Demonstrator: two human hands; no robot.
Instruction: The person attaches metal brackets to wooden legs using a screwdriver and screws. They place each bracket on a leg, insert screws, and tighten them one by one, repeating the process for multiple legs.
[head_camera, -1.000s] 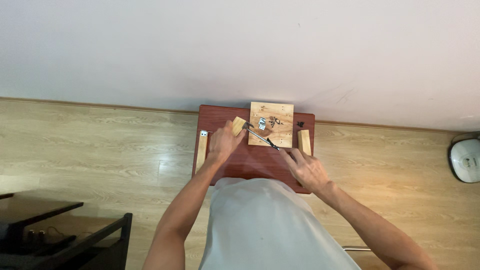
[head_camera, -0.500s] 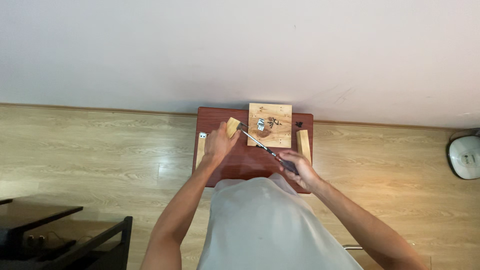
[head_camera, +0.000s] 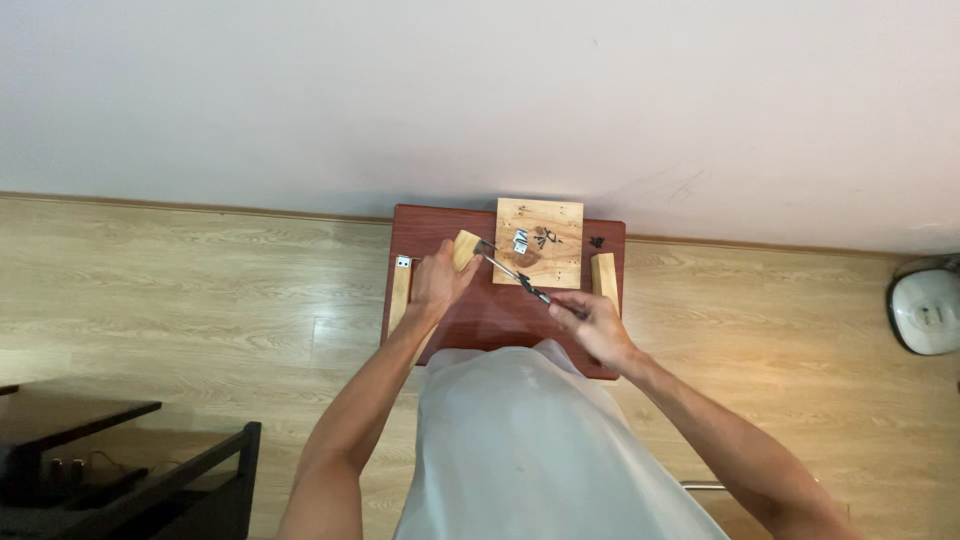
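My left hand (head_camera: 437, 283) grips a short pale wooden block (head_camera: 466, 249) on a small red-brown table (head_camera: 497, 317). My right hand (head_camera: 587, 321) holds a screwdriver (head_camera: 518, 278) by its dark handle, with its tip at a small metal bracket on the end of that block. Behind them lies a square wooden board (head_camera: 553, 223) with a metal bracket (head_camera: 521, 240) and loose screws on it.
Another wooden block with a bracket (head_camera: 400, 285) lies at the table's left edge and one more (head_camera: 603, 276) at the right. Dark screws (head_camera: 597, 242) sit at the back right. A white round appliance (head_camera: 927, 306) stands on the wooden floor at right, dark furniture (head_camera: 120, 480) at lower left.
My right hand has drawn back toward me and slid left, swinging the screwdriver tip from the board over to the end of the block in my left hand.
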